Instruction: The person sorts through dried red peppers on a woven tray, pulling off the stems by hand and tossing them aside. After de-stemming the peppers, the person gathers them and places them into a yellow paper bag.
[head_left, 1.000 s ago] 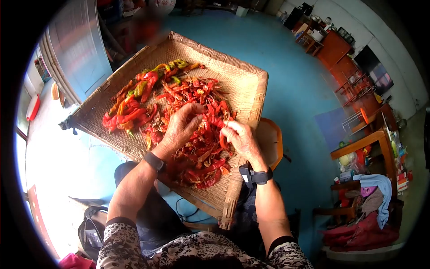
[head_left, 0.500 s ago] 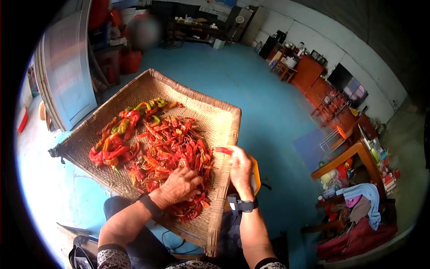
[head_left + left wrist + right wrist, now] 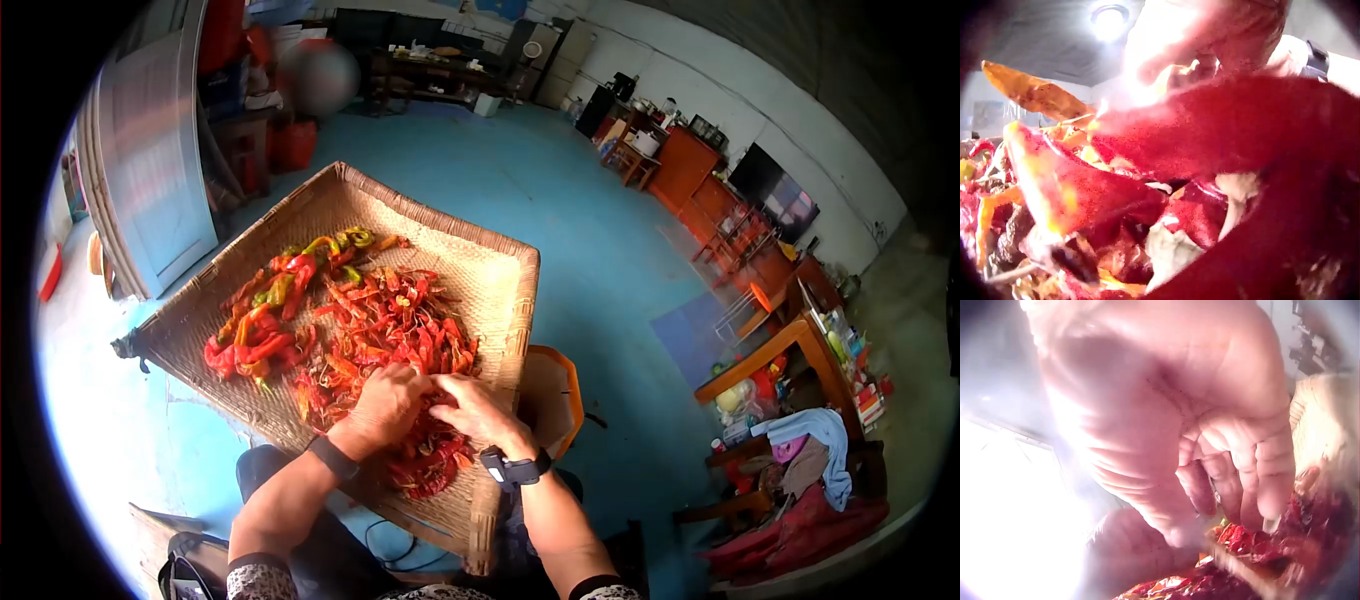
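Observation:
Both hands are over a pile of red dried peppers (image 3: 400, 325) in a square woven tray (image 3: 490, 265). In the head view the left hand (image 3: 385, 402) reaches into the pile, its fingers bent and their tips hidden. Close beside it, the right hand (image 3: 475, 408) has its thumb apart from its bent fingers. The right wrist view shows the right hand (image 3: 1191, 419) with loosely bent fingers above red pepper pieces (image 3: 1241, 540); no pepper is visibly gripped. Large red peppers (image 3: 1229, 125) fill the left wrist view. Longer red, yellow and green peppers (image 3: 260, 335) lie at the tray's left.
An orange-rimmed container (image 3: 565, 400) stands partly under the tray's right edge. The person's legs are below the tray, near a dark cable (image 3: 385, 545). A wooden chair piled with clothes (image 3: 820, 490) is at the right; a pale panel (image 3: 160, 180) leans at the left.
The right hand went out to the tray's right edge with a red pepper, then came back left beside the left hand, where that pepper is no longer seen. The left hand has shifted slightly upward.

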Tool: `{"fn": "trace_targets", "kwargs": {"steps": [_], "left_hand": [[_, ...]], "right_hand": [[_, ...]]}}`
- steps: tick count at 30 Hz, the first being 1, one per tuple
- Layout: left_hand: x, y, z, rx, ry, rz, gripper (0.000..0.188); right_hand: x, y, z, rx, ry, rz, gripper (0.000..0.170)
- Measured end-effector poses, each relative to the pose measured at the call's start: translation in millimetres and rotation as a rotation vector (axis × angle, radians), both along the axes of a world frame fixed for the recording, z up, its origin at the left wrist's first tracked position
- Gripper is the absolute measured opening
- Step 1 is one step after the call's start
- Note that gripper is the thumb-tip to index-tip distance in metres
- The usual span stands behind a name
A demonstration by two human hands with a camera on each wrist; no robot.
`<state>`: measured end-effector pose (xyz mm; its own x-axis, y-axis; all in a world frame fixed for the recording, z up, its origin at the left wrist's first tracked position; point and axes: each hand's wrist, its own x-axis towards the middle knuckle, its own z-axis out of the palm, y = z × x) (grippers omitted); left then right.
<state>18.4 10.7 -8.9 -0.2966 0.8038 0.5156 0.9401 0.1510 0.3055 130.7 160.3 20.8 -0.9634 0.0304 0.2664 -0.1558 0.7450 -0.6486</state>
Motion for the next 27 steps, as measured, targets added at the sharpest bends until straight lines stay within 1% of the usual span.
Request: {"fn": "trace_targets", "kwargs": {"steps": [1, 2, 3, 4, 6, 8, 10, 12, 13, 14, 15, 16, 17, 18, 19, 20, 21, 22, 23, 24, 25, 26, 27], "left_hand": [[-4, -1, 6, 0.058, -0.100, -0.023, 0.020], [-5, -4, 12, 0.057, -0.098, -0.026, 0.020], [-6, -7, 18, 0.117, -0.201, -0.016, 0.019], [-7, -8, 21, 0.176, -0.306, -0.007, 0.018], [-13, -9, 19, 0.218, -0.329, -0.011, 0.016], [-15, -11, 21, 0.347, -0.331, 0.067, 0.016], [-15, -13, 20, 0.326, -0.351, 0.074, 0.014], [-15, -15, 20, 0.282, -0.392, 0.090, 0.012], [-14, -15, 18, 0.285, -0.436, 0.052, 0.016], [-12, -15, 17, 0.284, -0.435, 0.050, 0.016], [-9, -14, 17, 0.250, -0.311, 0.053, 0.021], [-8, -14, 18, 0.215, -0.187, 0.056, 0.026], [-7, -16, 18, 0.058, -0.114, 0.091, 0.035], [-6, -17, 14, 0.058, -0.113, 0.089, 0.035], [-4, -16, 7, -0.029, -0.005, 0.108, 0.036], [-4, -15, 0, -0.115, 0.103, 0.127, 0.037], [-5, -15, -5, -0.209, 0.142, 0.104, 0.042], [-4, -13, -9, -0.208, 0.141, 0.103, 0.042], [-4, -11, -10, -0.240, 0.176, 0.095, 0.039], [-3, -10, -13, -0.273, 0.211, 0.087, 0.037], [-5, -8, -19, -0.238, 0.240, 0.101, 0.029], [-5, -7, -21, -0.239, 0.237, 0.100, 0.029], [-3, -7, -19, -0.244, 0.242, 0.098, 0.026]], "right_hand": [[-5, -2, -8, -0.022, -0.001, -0.002, 0.026], [-10, -3, -16, -0.044, -0.002, -0.002, 0.025], [-9, -12, -2, -0.057, -0.050, -0.044, 0.023], [-11, -11, -5, -0.058, -0.048, -0.046, 0.023], [-14, -9, -13, 0.014, -0.003, -0.097, 0.019], [-12, -9, -14, 0.015, 0.033, -0.122, 0.017], [-10, -10, -11, 0.012, 0.067, -0.149, 0.015], [-8, -14, -5, -0.100, 0.141, -0.155, 0.016], [-5, -13, 1, 0.002, 0.109, -0.248, 0.016], [-2, -9, 7, 0.103, 0.076, -0.340, 0.017], [-4, 3, -2, 0.080, 0.288, -0.389, 0.016], [0, 16, 2, -0.020, 0.233, -0.458, 0.018], [4, 28, 3, -0.048, 0.277, -0.553, 0.019], [11, 26, 23, -0.058, 0.377, -0.662, 0.023], [19, 38, 28, 0.009, 0.382, -0.744, 0.024], [27, 59, 21, 0.192, 0.254, -0.864, 0.025], [33, 68, 23, 0.287, 0.129, -0.936, 0.025], [37, 73, 23, 0.382, 0.001, -1.005, 0.026], [39, 76, 20, 0.383, 0.000, -1.005, 0.026], [42, 76, 17, 0.577, 0.139, -0.994, 0.025], [43, 75, 15, 0.768, 0.279, -0.974, 0.026], [42, 74, 13, 0.769, 0.275, -0.973, 0.026], [38, 67, 15, 0.633, 0.261, -0.893, 0.026]]}}
